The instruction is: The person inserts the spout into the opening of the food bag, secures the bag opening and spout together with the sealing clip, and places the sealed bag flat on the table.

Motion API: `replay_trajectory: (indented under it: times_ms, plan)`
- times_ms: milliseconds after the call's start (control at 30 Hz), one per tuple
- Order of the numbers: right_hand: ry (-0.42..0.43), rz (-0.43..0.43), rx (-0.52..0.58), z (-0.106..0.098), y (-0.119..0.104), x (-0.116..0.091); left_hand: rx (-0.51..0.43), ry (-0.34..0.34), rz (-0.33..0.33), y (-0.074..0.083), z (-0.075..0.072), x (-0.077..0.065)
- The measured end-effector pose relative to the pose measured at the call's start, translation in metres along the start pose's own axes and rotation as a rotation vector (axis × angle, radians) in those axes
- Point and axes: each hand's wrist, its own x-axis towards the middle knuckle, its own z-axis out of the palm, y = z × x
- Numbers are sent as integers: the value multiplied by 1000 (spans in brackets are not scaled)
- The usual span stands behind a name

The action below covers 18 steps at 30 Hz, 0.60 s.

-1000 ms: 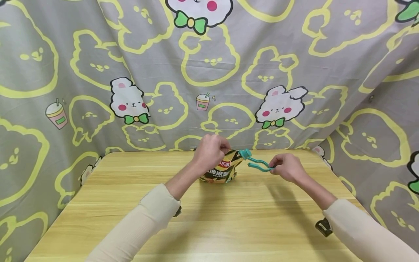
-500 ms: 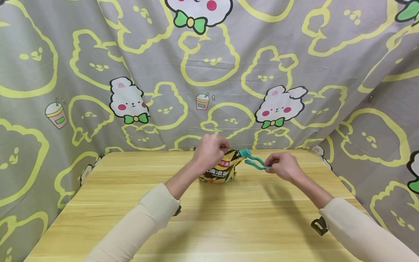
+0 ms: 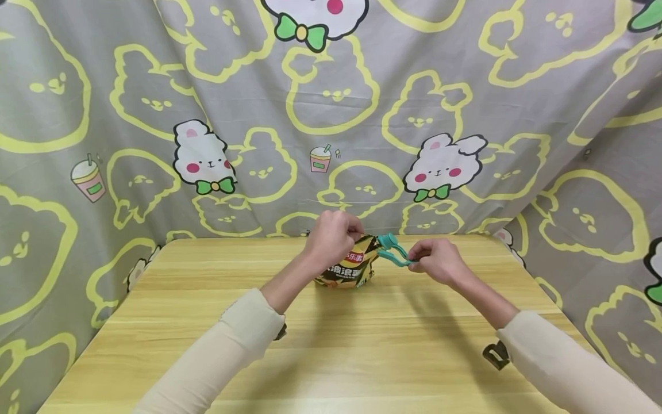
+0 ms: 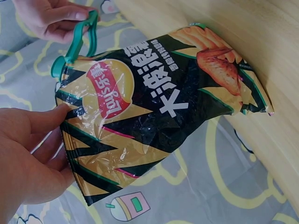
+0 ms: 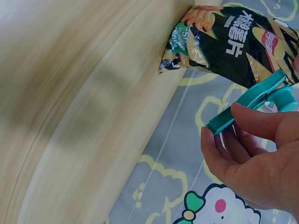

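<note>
A black and gold bag of chips [image 4: 140,107] stands on the table, its top edge pinched between the thumb and fingers of my left hand [image 4: 28,154]. My right hand [image 5: 261,154] pinches the hinge end of a teal sealing clip [image 5: 247,100], which has a round spout cap [image 3: 386,240]. The clip's two arms are spread apart. In the left wrist view its spout end lies at the bag's top corner, with one arm over the front. How far the other arm reaches behind the bag is hidden.
The wooden table [image 3: 320,356] extends in front of the bag. Directly behind it hangs a grey curtain [image 3: 351,138] with yellow cartoon outlines. A dark wrist strap piece [image 3: 496,355] hangs below the right sleeve.
My right hand has moved left with the clip, bringing its spread arms from beside the bag onto its top right corner. My left hand and the bag stay in place.
</note>
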Motion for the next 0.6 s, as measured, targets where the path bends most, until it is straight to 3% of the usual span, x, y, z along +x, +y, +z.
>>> replay_trajectory:
  times_ms: [400,600]
  plan:
    - [-4,-53,38,7,-15,3,-11,7,0,-1,0,-1]
    - [-12,-41,69,10,-21,3,-8,11,6,-2,0,-1]
